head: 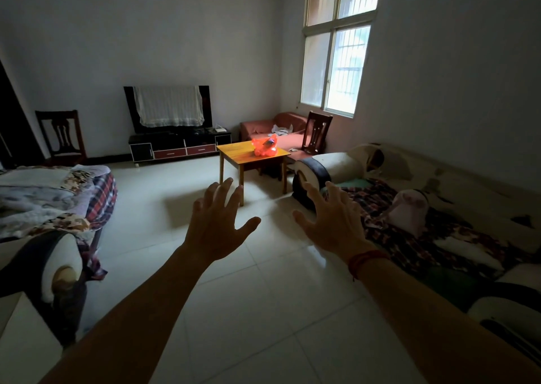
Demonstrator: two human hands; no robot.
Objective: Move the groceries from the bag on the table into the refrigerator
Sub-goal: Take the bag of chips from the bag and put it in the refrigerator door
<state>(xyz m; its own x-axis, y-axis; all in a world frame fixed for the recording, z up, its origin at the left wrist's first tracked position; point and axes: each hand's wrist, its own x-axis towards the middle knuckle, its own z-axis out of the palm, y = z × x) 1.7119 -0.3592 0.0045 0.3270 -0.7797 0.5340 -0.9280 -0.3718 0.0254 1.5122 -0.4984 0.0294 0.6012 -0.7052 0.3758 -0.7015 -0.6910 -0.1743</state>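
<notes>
Groceries not yet touched; bag sits on the table, well ahead of me.
Both my left hand and right hand are held out over the floor, fingers spread, holding nothing. I judge nothing is done: no fridge in view, and reaching the bag comes first.

Far beyond the left hand and right hand, a translucent red-orange plastic bag glows on an orange-brown wooden table. A red cord bracelet bands the right wrist. Left of the left hand lies a red-and-navy plaid blanket; under both, glossy white floor tiles; the walls are pale grey.
</notes>
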